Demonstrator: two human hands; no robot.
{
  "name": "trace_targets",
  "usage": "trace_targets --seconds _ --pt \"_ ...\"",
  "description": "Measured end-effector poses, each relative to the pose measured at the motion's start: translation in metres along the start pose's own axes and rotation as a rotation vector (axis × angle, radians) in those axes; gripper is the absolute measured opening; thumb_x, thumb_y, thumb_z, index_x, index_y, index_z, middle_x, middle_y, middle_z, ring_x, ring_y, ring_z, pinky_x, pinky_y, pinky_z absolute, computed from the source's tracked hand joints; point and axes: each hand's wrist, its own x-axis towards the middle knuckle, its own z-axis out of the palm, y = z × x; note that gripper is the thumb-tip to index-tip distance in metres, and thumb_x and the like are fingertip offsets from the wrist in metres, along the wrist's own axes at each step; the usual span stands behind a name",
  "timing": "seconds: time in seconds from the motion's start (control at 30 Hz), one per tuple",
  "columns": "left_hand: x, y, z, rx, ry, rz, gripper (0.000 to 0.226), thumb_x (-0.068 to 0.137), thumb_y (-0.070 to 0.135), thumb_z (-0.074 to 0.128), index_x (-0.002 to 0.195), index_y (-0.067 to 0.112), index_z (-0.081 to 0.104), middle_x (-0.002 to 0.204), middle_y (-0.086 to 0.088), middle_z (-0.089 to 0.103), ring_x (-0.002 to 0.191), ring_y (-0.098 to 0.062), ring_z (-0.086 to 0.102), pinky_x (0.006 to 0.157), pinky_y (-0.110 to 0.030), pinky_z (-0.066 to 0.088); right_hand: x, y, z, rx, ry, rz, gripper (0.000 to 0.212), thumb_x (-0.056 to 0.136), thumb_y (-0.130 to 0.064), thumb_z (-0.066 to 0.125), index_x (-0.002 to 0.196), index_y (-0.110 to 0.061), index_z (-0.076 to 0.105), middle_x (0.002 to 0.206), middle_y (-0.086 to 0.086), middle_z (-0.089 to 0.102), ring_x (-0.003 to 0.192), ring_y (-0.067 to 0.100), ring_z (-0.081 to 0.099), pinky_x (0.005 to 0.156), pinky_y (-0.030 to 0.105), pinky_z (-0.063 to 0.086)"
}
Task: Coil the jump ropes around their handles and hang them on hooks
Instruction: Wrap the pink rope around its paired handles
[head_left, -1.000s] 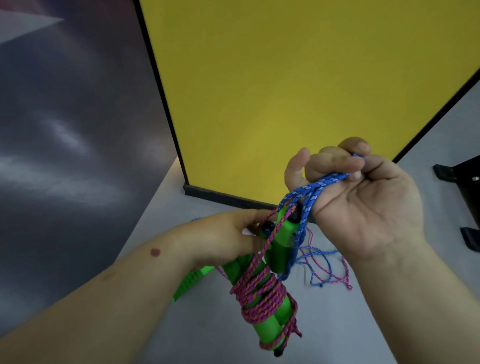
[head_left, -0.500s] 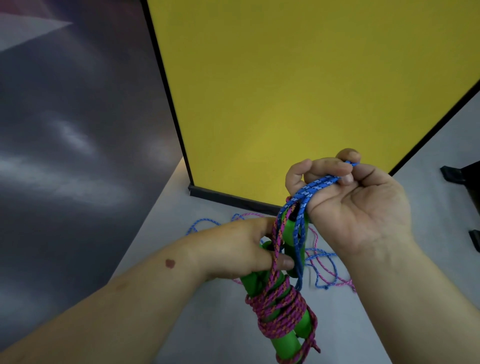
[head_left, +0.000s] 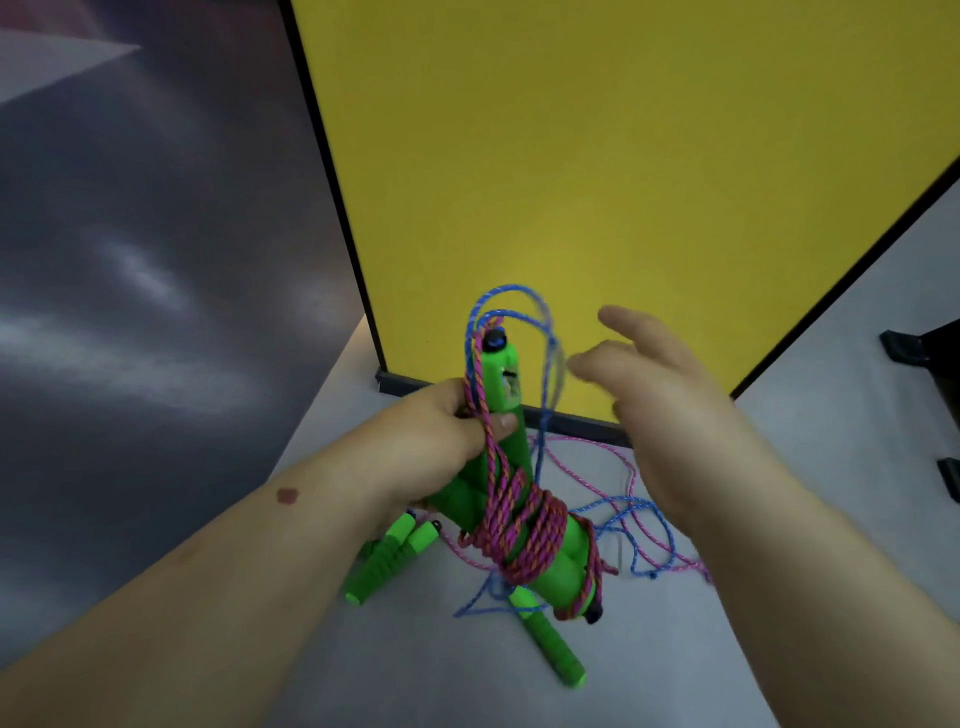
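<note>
Green handles (head_left: 511, 467) tilt upright above the floor (head_left: 831, 467), pink rope (head_left: 524, 525) coiled round their middle, blue loops (head_left: 511, 306) arching over the top. Their lower end hides behind the coil. Left hand (head_left: 441, 441) grips them; right hand (head_left: 654, 395), blurred, hovers open just beside.

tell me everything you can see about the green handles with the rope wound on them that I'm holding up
The pair of green handles, plastic-looking, is held side by side, tilted upright above the grey floor. The left hand grips their upper half. A dark cap tops the upper end. Pink-and-orange braided rope is coiled around the lower half, and a blue rope loop arches over the top. The right hand hovers open beside them, not touching.
</note>
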Motion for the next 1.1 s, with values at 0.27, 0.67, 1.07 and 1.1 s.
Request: trace_targets --seconds 0.27,0.67,1.07,1.1 --pt "-0.003 0.009 0.007 0.46 0.243 0.194 0.004 0.094 0.023 0.063 0.097 0.024 0.064 0.097 -0.004 0.068 0.085 -0.026 0.066 0.07 -0.04 0.055 -0.014 0.025 0.024 -0.261 -0.098 -0.21 0.04 0.077 -0.04 0.085 0.103 -0.027 0.057 0.095 -0.01 0.067 0.078 0.006 0.066 0.067 0.023 0.05" --pt "-0.005 0.015 -0.01 -0.011 0.083 0.139 0.022 0.085 0.04 0.071 0.097 0.024 0.08 0.099 -0.024 0.077 0.1 -0.049 0.071 0.095 -0.067 0.054 -0.005 0.025 0.01 -0.017 -0.179 -0.272 0.027 0.094 -0.032 0.053 0.116 -0.026 0.068 0.109 0.016 0.072 0.104 0.043 0.064 0.094 0.065 0.05" --pt "0.004 0.012 -0.018 0.008 0.149 0.13 0.038 0.072 0.047 0.058 0.101 0.038 0.08 0.093 -0.012 0.068 0.1 -0.042 0.068 0.104 -0.063 0.05 -0.011 0.014 0.011 0.008 -0.126 -0.333 0.028 0.104 -0.019 0.049 0.122 -0.033 0.065 0.102 0.025 0.068 0.082 0.036 0.062 0.077 0.063 0.051" --pt "0.003 0.013 -0.018 0.012 0.138 0.126 0.037 0.073 0.047 0.057 0.101 0.039 0.08 0.095 -0.015 0.071 0.104 -0.044 0.067 0.104 -0.064 0.05 -0.011 0.013 0.01 0.019 -0.123 -0.325 0.029 0.104 -0.019 0.049 0.122 -0.036 0.065 0.103 0.026 0.067 0.082 0.036 0.061 0.078 0.064 0.051"
